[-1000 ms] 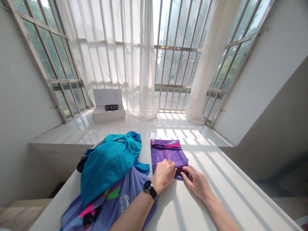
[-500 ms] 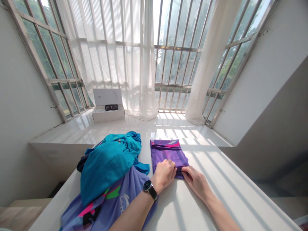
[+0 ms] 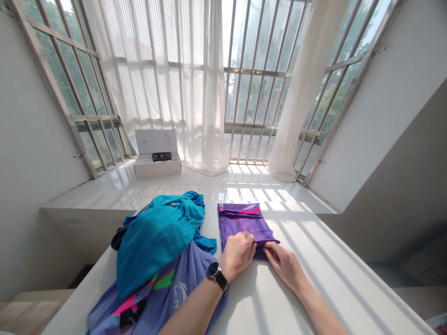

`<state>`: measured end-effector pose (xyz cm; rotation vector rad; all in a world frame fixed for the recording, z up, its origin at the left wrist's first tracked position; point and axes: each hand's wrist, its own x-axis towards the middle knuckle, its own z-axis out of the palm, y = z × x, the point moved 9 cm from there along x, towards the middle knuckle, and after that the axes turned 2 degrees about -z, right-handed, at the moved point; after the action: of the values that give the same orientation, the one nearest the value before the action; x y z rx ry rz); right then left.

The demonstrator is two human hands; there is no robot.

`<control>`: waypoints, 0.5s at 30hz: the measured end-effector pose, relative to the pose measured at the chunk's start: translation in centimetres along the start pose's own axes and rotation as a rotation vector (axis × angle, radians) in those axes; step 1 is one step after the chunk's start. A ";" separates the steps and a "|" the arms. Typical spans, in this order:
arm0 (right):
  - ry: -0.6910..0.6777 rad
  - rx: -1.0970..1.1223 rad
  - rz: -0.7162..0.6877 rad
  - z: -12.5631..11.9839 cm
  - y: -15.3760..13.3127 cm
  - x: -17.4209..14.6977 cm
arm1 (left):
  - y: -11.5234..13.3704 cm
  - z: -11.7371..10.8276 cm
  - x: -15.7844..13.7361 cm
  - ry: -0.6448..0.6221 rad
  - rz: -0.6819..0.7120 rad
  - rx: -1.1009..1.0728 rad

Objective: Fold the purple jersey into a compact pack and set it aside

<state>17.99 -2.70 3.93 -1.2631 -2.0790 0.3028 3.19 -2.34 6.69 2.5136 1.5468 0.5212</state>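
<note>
Head view shows the left hand [image 3: 238,250] and right hand [image 3: 285,263], slightly apart, each pinching the folded purple garment [image 3: 243,226] just beyond them. Teal cloth [image 3: 153,244] lies heaped to their left.

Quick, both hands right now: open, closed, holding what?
Left hand: closed, fingers curled on the near part of the folded purple garment.
Right hand: closed, pinching the same garment near its right edge.

Strong daylight from 12 o'clock through tall metal-barred windows [image 3: 256,71], diffused by sheer white curtains [image 3: 195,83]. Bar shadows stripe flat white counter [image 3: 335,265] toward 4 o'clock. Edges stretched, wide-angle.
</note>
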 end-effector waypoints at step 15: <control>0.021 0.075 -0.059 -0.5 -1.1 0.1 | 0.0 -0.2 0.0 0.042 0.008 0.008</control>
<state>17.55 -3.18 4.92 -1.1542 -2.0633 0.3370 3.14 -2.35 6.91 2.5316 1.5565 0.5738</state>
